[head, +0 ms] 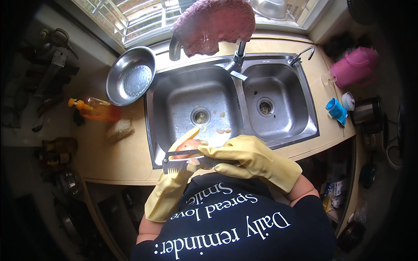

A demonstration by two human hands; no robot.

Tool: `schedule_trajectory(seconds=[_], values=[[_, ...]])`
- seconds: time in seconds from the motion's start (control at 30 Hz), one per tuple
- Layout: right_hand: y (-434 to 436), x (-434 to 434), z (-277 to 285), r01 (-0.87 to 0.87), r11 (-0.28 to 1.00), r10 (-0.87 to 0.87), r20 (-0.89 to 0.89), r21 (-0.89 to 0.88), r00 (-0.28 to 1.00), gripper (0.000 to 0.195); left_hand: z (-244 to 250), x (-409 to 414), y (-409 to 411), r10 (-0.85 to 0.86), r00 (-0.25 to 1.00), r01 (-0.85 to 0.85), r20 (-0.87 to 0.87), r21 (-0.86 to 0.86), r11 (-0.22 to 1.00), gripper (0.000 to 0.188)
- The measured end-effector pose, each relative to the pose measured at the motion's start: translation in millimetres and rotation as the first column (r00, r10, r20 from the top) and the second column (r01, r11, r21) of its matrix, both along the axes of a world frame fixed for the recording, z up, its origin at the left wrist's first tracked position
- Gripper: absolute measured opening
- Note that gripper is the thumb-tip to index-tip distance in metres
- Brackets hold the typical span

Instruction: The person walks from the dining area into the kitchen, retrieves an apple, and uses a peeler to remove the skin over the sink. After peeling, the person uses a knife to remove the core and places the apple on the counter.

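Note:
My left hand (173, 186), in a yellow rubber glove, holds a red apple (187, 145) over the near left edge of the sink. In my gloved right hand (249, 156) is a dark peeler (209, 162) with a comb-toothed end, lying across the near side of the apple. A strip of peel (193, 161) clings by its blade. Beyond both hands lies the left basin (183, 94), with scraps of peel (223, 131) on its floor and pale bits in the drain (200, 116). The gloves hide part of the apple and the peeler's handle.
A pink cloth (215, 26) hangs over the tap (240, 58). To the left stand a steel bowl (130, 76), an orange soap bottle (101, 109) and a sponge (120, 129). Right of the second basin (277, 80) are a blue cloth (336, 111) and a pink jug (354, 67).

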State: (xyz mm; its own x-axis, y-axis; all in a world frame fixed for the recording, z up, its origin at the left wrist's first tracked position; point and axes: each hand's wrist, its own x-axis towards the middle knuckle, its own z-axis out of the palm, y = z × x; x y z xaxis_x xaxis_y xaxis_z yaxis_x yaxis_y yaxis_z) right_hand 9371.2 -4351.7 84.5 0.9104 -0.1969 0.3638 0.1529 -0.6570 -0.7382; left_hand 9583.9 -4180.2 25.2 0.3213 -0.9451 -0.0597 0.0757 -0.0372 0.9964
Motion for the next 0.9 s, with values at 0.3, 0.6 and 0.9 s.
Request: schedule_trajectory(seconds=[0.3, 0.6, 0.9], values=[[-34, 4, -13, 0.259, 0.962, -0.263, 0.035, 0.085, 0.964, 0.055, 69, -18, 18, 0.003, 0.993, 0.012, -0.121, 0.126, 0.992, 0.106], [-7, -1, 9, -0.089, 0.991, 0.094, -0.050, 0.101, 0.994, 0.044, 46, -21, 8, 0.153, 0.988, -0.154, 0.024, 0.045, 0.987, 0.107], [-32, 1, -16, 0.268, 0.948, -0.259, -0.070, 0.171, 0.963, 0.041, 53, -18, 21, 0.015, 1.000, -0.017, -0.018, -0.147, 0.989, 0.103]])
